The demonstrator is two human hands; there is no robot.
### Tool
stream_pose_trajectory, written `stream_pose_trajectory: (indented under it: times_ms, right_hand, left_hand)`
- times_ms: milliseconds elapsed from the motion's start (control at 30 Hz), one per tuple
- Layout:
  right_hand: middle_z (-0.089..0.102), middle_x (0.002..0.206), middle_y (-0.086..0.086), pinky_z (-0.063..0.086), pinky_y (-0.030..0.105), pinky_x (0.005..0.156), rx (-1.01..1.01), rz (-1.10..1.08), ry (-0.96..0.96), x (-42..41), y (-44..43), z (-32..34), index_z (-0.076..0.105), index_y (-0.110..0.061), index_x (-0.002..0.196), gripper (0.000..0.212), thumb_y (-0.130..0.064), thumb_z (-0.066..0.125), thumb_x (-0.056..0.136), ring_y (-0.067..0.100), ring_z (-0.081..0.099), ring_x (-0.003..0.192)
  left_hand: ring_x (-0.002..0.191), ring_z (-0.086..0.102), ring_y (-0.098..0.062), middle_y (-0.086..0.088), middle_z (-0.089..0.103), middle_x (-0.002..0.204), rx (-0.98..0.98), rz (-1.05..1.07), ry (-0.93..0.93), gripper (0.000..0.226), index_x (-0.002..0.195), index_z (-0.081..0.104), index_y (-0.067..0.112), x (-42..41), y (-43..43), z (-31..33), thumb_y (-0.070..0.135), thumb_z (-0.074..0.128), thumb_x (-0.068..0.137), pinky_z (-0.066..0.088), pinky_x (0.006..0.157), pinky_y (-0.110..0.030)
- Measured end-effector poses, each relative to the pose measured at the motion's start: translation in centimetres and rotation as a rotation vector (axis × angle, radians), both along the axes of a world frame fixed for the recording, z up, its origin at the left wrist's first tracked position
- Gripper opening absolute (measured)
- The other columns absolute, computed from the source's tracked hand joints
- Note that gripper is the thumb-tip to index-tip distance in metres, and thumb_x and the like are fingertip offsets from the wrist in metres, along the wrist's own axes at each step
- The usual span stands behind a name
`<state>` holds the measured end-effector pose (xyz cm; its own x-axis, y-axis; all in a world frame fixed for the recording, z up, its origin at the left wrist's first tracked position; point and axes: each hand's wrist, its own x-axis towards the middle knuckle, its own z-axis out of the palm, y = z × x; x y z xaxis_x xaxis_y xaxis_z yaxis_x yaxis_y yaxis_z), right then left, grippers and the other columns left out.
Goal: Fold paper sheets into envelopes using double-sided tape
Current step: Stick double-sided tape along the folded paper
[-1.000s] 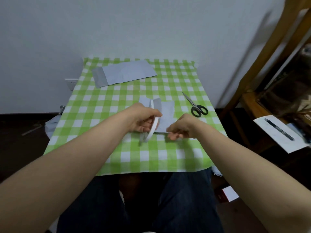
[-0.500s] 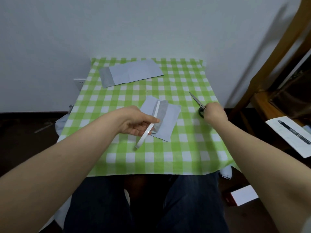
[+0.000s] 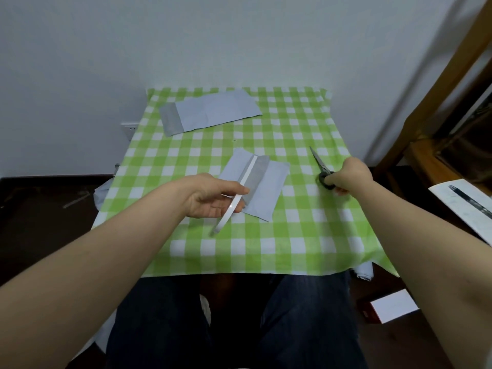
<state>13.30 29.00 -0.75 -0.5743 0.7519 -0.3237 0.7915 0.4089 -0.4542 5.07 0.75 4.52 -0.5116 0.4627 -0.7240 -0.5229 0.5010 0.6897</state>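
Observation:
A folded pale-blue paper sheet lies in the middle of the green checked table. My left hand holds a roll of white double-sided tape edge-on over the sheet's left part, and a strip of tape runs up along the fold. My right hand grips the black handles of the scissors at the table's right side; their blades point away from me and up-left.
A second folded pale-blue sheet lies at the table's far left. To the right stands wooden furniture with a white paper and a pen on it. A white card lies on the floor. My legs are under the table's near edge.
My right hand left the sheet, moved right and took hold of the scissors. My left hand has stayed over the sheet with the tape roll.

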Motion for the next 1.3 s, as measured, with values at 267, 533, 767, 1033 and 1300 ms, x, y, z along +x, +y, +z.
stream_pose_trajectory:
  times_ms: [267,533,767,1033,1300]
  right_hand:
    - [0.07,0.075,0.016,0.047,0.015,0.037,-0.688,-0.021,0.291,1.0,-2.1,3.4,0.061,0.008,0.101,0.02,-0.008,0.059,0.09,0.013,0.066,0.046]
    - [0.065,0.067,0.003,0.049,0.014,0.045,-0.846,0.368,0.088,1.6,-4.7,4.6,0.068,-0.007,0.082,0.037,-0.041,0.072,0.067,0.008,0.057,0.047]
    - [0.054,0.066,0.0,0.028,0.011,0.035,-0.929,0.605,-0.173,2.0,-4.4,4.0,0.065,-0.006,0.091,0.061,-0.062,0.051,0.073,0.004,0.041,0.038]
    - [0.055,0.057,0.003,0.025,0.011,0.028,-1.072,0.693,-0.285,1.6,-5.1,3.1,0.065,-0.003,0.079,0.063,-0.065,0.066,0.065,0.003,0.034,0.03]
    - [0.053,0.054,0.002,0.024,0.01,0.028,-1.077,0.676,-0.228,1.4,-5.5,2.9,0.061,-0.003,0.079,0.054,-0.055,0.048,0.083,0.002,0.031,0.028]
  left_hand:
    - [0.05,0.065,-0.01,-0.008,0.069,0.065,0.084,0.065,-0.126,0.006,0.088,0.061,0.001,-0.4,-0.4,-0.6,0.005,0.062,0.083,0.054,0.057,-0.019]
    - [0.039,0.054,-0.013,-0.008,0.058,0.053,0.036,0.114,-0.17,0.021,0.081,0.056,0.0,-0.4,-0.2,-0.6,0.02,0.05,0.088,0.043,0.044,-0.017]
    - [0.034,0.056,-0.011,-0.006,0.058,0.045,-0.026,0.166,-0.106,0.03,0.077,0.055,0.002,-0.5,0.2,-1.4,0.023,0.047,0.097,0.044,0.038,-0.014]
    - [0.029,0.044,-0.009,-0.002,0.05,0.04,-0.088,0.135,0.001,0.02,0.078,0.055,0.005,-0.7,0.6,-2.2,0.014,0.049,0.094,0.041,0.033,-0.013]
    - [0.029,0.041,-0.011,-0.002,0.049,0.043,-0.086,0.115,-0.004,0.018,0.076,0.056,0.006,-0.9,0.2,-2.4,0.012,0.05,0.092,0.036,0.033,-0.014]
